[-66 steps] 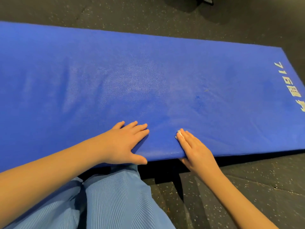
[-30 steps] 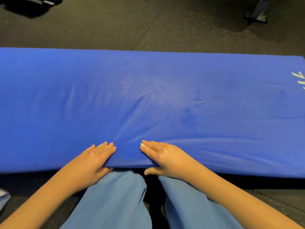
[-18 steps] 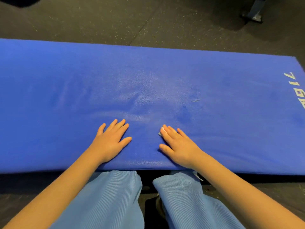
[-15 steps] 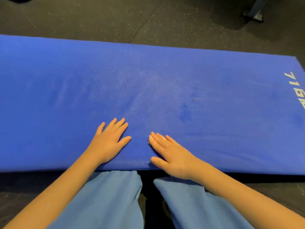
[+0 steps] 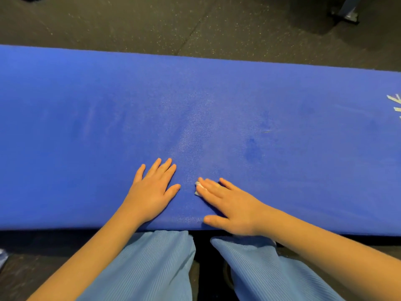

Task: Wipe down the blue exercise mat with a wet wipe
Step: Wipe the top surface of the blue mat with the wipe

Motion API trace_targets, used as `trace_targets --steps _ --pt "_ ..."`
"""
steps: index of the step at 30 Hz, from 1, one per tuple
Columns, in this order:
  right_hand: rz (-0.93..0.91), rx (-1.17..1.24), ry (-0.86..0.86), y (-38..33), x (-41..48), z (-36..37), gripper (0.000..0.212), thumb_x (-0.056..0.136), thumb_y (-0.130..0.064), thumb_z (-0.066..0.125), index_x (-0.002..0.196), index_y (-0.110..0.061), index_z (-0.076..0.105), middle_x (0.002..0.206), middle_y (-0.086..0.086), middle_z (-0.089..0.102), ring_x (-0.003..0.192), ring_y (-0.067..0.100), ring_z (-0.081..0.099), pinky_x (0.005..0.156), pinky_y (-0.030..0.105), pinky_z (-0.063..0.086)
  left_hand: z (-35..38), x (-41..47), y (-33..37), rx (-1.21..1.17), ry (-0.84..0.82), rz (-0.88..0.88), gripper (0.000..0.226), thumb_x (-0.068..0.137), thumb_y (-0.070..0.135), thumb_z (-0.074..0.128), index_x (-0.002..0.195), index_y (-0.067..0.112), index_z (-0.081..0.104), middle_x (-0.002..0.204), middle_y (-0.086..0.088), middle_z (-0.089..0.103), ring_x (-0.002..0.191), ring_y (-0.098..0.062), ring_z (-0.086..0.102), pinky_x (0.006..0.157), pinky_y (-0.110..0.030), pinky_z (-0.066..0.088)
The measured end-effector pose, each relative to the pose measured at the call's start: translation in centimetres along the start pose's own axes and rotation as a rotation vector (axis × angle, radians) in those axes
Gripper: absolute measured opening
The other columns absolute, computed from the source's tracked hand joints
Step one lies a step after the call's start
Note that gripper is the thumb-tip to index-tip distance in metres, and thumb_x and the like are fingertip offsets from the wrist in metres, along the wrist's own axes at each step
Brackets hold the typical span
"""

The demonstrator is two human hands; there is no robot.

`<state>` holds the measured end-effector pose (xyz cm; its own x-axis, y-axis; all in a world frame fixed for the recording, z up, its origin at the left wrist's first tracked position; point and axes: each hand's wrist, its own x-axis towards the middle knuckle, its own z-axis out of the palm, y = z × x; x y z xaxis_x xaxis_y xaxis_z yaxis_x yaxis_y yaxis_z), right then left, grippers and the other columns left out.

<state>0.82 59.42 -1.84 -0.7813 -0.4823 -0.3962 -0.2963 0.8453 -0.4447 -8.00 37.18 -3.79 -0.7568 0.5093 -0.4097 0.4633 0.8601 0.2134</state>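
The blue exercise mat [image 5: 217, 109] lies across the whole view on a dark floor. My left hand [image 5: 152, 192] rests flat on the mat near its front edge, fingers spread, holding nothing. My right hand [image 5: 230, 205] lies flat beside it, fingers pointing left, pressing a small white wet wipe [image 5: 198, 187] against the mat. Only a corner of the wipe shows past the fingertips. The two hands are a short gap apart. A damp sheen runs up the mat above the hands.
Dark speckled rubber floor [image 5: 195, 25] surrounds the mat. A metal equipment foot [image 5: 345, 11] stands at the far right. White lettering [image 5: 396, 105] marks the mat's right end. My knees in light blue trousers [image 5: 152, 268] are just below the front edge.
My right hand with the wipe has slid a little left and toward the front edge. The left hand has stayed flat in place. The view has shifted slightly to the left.
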Motion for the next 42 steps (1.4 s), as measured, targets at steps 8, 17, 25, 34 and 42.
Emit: trace_targets --steps 8,17,25,34,42 --pt "0.309 0.067 0.133 2.5 6.6 -0.4 0.083 0.093 -0.067 0.016 0.154 -0.014 0.000 0.161 0.002 -0.009 0.148 0.016 -0.007 0.118 0.033 -0.008 -0.1 -0.1 0.0 0.020 -0.014 -0.012 0.096 0.068 0.065 -0.017 0.154 0.029 0.003 0.159 0.015 -0.009 0.146 -0.008 -0.014 0.117 -0.038 -0.012" --pt "0.341 -0.013 0.133 5.8 7.0 -1.7 0.101 0.075 -0.078 -0.011 0.154 -0.016 0.002 0.162 0.001 -0.004 0.148 0.016 -0.004 0.116 0.035 -0.010 -1.1 0.8 0.0 -0.045 -0.071 -0.012 0.099 0.065 0.070 -0.010 0.154 0.029 0.010 0.160 0.016 -0.004 0.146 -0.006 -0.012 0.116 -0.036 -0.012" --pt "0.186 -0.029 0.078 3.0 5.1 -1.6 0.098 0.070 -0.070 -0.013 0.154 -0.021 0.000 0.161 -0.005 -0.008 0.148 0.013 -0.009 0.116 0.035 -0.012 -0.6 4.1 0.1 0.072 -0.023 -0.048 0.091 0.074 0.064 -0.014 0.154 0.023 0.004 0.161 0.009 -0.007 0.148 -0.014 -0.011 0.118 -0.043 -0.006" --pt "0.375 0.016 0.136 3.8 7.3 -1.6 0.099 0.077 -0.079 -0.007 0.154 -0.017 -0.001 0.161 0.000 -0.010 0.148 0.017 -0.010 0.117 0.038 -0.010 -0.3 3.0 -0.1 -0.002 0.054 -0.020 0.091 0.075 0.062 -0.013 0.154 0.022 0.011 0.161 0.009 -0.001 0.148 -0.013 -0.006 0.117 -0.040 -0.009" --pt "0.257 0.012 0.118 4.1 5.7 -1.7 0.104 0.065 -0.072 -0.018 0.154 -0.022 -0.002 0.160 -0.006 -0.012 0.147 0.012 -0.011 0.112 0.032 -0.017 0.4 3.1 -0.4 0.043 0.113 -0.009 0.065 0.093 0.050 0.022 0.140 0.013 0.049 0.148 -0.001 0.043 0.139 -0.025 0.036 0.110 -0.051 0.025"
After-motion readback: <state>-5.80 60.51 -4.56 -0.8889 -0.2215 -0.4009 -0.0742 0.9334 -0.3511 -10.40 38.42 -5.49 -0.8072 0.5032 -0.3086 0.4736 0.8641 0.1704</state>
